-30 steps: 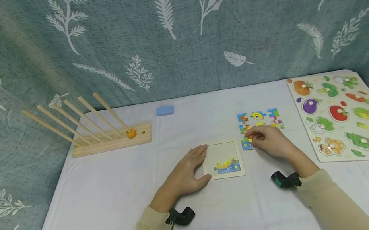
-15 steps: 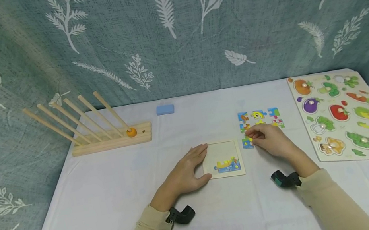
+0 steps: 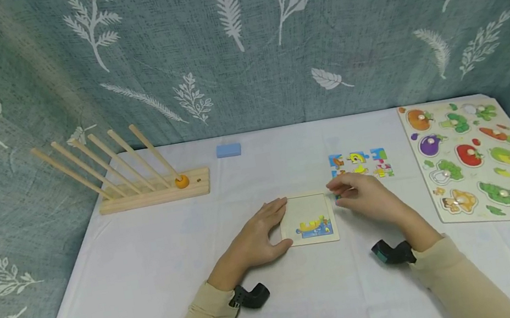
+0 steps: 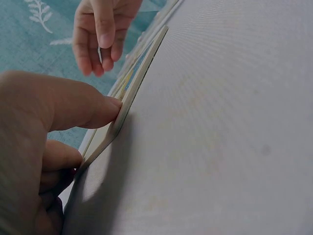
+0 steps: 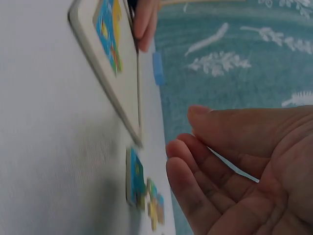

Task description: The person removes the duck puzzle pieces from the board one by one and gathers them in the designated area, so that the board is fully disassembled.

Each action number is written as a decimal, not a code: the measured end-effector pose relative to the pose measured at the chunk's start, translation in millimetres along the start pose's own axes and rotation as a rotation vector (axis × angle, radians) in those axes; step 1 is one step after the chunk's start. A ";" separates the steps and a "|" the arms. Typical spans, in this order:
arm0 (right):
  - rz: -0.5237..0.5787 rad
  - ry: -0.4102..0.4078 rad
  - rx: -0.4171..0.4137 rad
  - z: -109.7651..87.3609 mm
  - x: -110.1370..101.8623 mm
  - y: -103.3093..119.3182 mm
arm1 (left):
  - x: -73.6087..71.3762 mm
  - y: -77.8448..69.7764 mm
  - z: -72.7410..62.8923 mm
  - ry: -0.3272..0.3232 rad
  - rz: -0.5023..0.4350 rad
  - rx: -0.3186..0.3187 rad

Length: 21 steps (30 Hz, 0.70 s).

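My left hand (image 3: 258,239) holds the left side of a small, pale wooden puzzle board (image 3: 301,213). Its thumb lies at the near edge and its fingers reach toward the far left corner. Joined blue and yellow pieces (image 3: 316,229) fill the board's lower right part. Just right of the board hovers my right hand (image 3: 366,197), fingers loosely bent, with nothing visible between thumb and fingertips in the right wrist view. Beneath it a blue puzzle piece (image 5: 135,176) lies on the table, mostly hidden by the hand in the head view. Several loose pieces (image 3: 359,157) lie behind.
A wooden peg stand (image 3: 156,197) with several slanted rods and an orange bead (image 3: 182,181) stands at back left. A blue block (image 3: 228,150) lies near the table's back edge. At right is a large vegetable peg puzzle (image 3: 481,162). A patterned curtain (image 3: 241,72) hangs behind.
My right hand has moved a little left, from over the loose pieces toward the board's right edge, now covering the nearest blue piece. The left hand and board stay put.
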State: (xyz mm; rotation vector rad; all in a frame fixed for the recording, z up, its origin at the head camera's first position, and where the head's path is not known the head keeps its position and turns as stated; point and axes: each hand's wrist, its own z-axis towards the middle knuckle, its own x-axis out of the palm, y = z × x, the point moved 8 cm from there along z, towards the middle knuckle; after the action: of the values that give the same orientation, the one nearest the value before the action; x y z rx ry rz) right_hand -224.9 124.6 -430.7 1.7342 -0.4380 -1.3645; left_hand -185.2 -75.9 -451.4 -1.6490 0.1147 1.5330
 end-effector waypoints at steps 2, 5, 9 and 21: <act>0.020 0.027 -0.017 -0.1 5.8 4.4 | -0.2 -0.3 0.3 0.002 0.001 -0.001; 0.036 0.070 -0.038 -0.4 15.5 10.1 | 0.2 0.5 0.6 0.008 0.002 -0.011; 0.056 0.128 -0.057 -1.7 29.2 16.2 | 1.0 1.7 0.9 0.015 0.002 -0.019; 0.016 0.229 -0.137 -5.7 59.4 28.0 | -0.1 1.0 0.5 0.007 -0.015 -0.016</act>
State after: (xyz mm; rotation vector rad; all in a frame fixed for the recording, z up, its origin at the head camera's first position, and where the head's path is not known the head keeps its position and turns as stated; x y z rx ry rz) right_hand -193.1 68.5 -444.5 1.7433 -0.2249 -1.1409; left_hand -186.2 -76.3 -451.8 -1.6650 0.0937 1.5202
